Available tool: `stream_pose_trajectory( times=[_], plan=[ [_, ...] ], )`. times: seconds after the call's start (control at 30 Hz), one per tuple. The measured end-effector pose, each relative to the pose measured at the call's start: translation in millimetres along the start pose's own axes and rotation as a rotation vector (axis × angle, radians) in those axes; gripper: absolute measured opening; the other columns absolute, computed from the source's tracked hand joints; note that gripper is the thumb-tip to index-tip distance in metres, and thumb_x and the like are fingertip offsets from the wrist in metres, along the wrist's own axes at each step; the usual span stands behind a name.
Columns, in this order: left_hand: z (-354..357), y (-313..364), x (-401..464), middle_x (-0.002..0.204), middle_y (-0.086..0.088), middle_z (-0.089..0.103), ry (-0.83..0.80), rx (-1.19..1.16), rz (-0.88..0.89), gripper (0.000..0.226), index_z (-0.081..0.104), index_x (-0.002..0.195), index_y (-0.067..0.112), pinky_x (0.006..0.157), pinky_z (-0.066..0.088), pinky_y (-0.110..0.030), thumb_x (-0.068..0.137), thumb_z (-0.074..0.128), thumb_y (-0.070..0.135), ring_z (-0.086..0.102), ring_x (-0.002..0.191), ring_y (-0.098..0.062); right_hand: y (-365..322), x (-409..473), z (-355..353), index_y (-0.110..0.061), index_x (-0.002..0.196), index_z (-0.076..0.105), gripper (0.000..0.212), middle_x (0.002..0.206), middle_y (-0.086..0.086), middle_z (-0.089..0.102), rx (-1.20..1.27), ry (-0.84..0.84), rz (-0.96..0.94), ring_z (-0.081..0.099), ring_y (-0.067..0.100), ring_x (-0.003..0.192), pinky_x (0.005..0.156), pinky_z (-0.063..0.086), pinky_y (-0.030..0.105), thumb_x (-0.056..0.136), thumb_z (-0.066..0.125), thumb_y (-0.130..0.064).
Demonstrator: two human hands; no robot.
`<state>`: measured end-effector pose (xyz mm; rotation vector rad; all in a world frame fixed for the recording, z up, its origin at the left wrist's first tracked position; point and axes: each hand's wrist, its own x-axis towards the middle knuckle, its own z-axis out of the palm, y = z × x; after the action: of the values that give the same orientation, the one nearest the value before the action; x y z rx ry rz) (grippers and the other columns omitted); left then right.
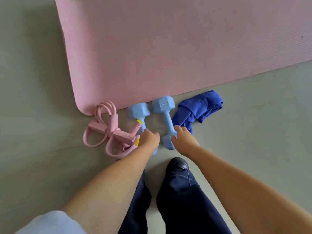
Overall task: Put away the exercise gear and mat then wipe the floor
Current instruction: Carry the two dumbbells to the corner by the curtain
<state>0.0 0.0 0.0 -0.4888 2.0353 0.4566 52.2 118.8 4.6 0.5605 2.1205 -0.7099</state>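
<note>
pink foam is the biggest thing here: the exercise mat (168,48) lies flat and unrolled on the grey-green floor (33,65), and it fills the upper part of the view. just below its near edge there is a row of gear on the floor.

at the left of the row lies the pink resistance band (108,132) with loops and foot straps, and its upper loop touches the rounded corner of the mat. two pink handles with yellow ends, maybe of a skipping rope (137,124), lie beside it; i cannot tell how they join. next come two light blue dumbbells. the left dumbbell (139,112) has its far head just beside the mat edge, and its near part is hidden under the left hand (149,140). the fingers of this grip curl down over the bar, but i cannot tell if they really close round it. the right dumbbell (166,119) lies near and almost parallel. the right hand (183,139) is over its near head with the fingers spread and relaxed, so this grip is open and holds nothing. a crumpled dark blue cloth (199,108) lies just right of this dumbbell.

lower in the view are dark blue trousers (182,200) and one black shoe (179,163).
</note>
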Motion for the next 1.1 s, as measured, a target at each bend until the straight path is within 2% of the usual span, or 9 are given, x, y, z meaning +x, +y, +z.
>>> stream_pose_trajectory(
  times=[0.17,0.27,0.37,0.43,0.53,0.6,0.67,0.8,1.1],
  plan=[
    [28.2,5.4,98.5,0.141,-0.019,0.046,0.074,-0.089,-0.194,0.05,0.045,0.135,-0.003,0.108,0.035,-0.035,0.095,0.044,0.027,0.041,0.132,-0.033,7.7,93.1,36.7,-0.011,0.145,0.023,0.05,0.141,0.009,0.034,0.088,0.063,-0.011,0.041,0.028,0.125,0.09,0.042,0.041,0.098,0.038,-0.021],
    [35.5,-0.2,140.8,0.136,-0.015,0.052,0.095,-0.168,-0.193,0.044,0.051,0.129,0.001,0.106,0.04,-0.037,0.091,0.05,0.022,0.048,0.127,-0.03,11.7,130.1,46.8,-0.006,0.134,0.031,0.044,0.124,0.014,0.049,0.15,0.087,0.009,0.051,0.031,0.11,0.078,0.041,0.038,0.096,0.044,-0.022],
    [37.5,-15.5,165.2,0.112,-0.015,0.066,0.133,-0.405,-0.203,0.028,0.062,0.108,-0.001,0.092,0.05,-0.037,0.085,0.061,0.015,0.062,0.107,-0.033,14.8,157.1,44.2,-0.009,0.09,0.046,0.01,0.082,0.009,0.056,0.399,0.033,0.052,0.055,0.025,0.073,0.066,0.042,0.032,0.089,0.052,-0.016],
    [39.8,-25.3,178.6,0.081,-0.015,0.071,0.097,-0.518,-0.184,0.015,0.065,0.081,0.0,0.089,0.053,-0.04,0.081,0.062,0.014,0.066,0.093,-0.034,13.7,169.5,44.1,-0.012,0.071,0.048,0.015,0.062,0.007,0.052,0.631,-0.005,0.086,0.051,0.021,0.054,0.057,0.044,0.031,0.084,0.054,-0.01],
    [40.9,-24.0,189.6,0.043,-0.004,0.057,0.069,-0.636,-0.197,0.025,0.055,0.054,0.009,0.077,0.057,-0.037,0.079,0.06,0.013,0.067,0.069,-0.031,9.3,177.9,47.4,-0.011,0.059,0.045,0.024,0.05,0.009,0.045,0.749,0.032,0.15,0.044,0.022,0.043,0.05,0.04,0.03,0.081,0.052,-0.008],
    [36.9,-16.1,174.9,0.034,0.001,0.05,0.056,-0.696,-0.184,0.027,0.052,0.055,0.01,0.053,0.049,-0.025,0.081,0.059,0.008,0.056,0.043,-0.02,6.2,170.7,46.0,-0.011,0.057,0.044,0.025,0.047,0.009,0.043,0.759,0.061,0.184,0.042,0.022,0.042,0.047,0.038,0.028,0.081,0.051,-0.01],
    [28.8,-3.6,149.4,0.033,0.002,0.044,-0.002,-0.741,-0.176,0.028,0.047,0.056,0.011,0.04,0.036,-0.017,0.082,0.057,0.006,0.043,0.028,-0.012,2.4,154.1,39.4,-0.011,0.059,0.044,0.023,0.049,0.008,0.044,0.817,0.069,0.23,0.04,0.02,0.042,0.045,0.035,0.026,0.081,0.051,-0.011],
    [-0.1,14.5,83.2,0.04,-0.003,0.043,-0.136,-0.757,-0.19,0.026,0.043,0.057,0.008,0.047,0.031,-0.02,0.08,0.055,0.006,0.038,0.032,-0.017,-3.1,93.0,15.3,-0.011,0.062,0.044,0.022,0.052,0.007,0.043,0.906,0.058,0.325,0.038,0.019,0.041,0.043,0.032,0.024,0.081,0.053,-0.011],
    [-96.9,32.9,-74.4,0.037,-0.005,0.044,-0.073,-0.474,-0.056,0.021,0.045,0.058,0.006,0.046,0.036,-0.024,0.077,0.055,0.008,0.041,0.033,-0.02,-27.0,-69.6,-83.5,-0.01,0.064,0.045,0.026,0.053,0.007,0.043,0.998,0.055,0.433,0.038,0.019,0.042,0.046,0.031,0.024,0.083,0.061,-0.019]
  ],
)
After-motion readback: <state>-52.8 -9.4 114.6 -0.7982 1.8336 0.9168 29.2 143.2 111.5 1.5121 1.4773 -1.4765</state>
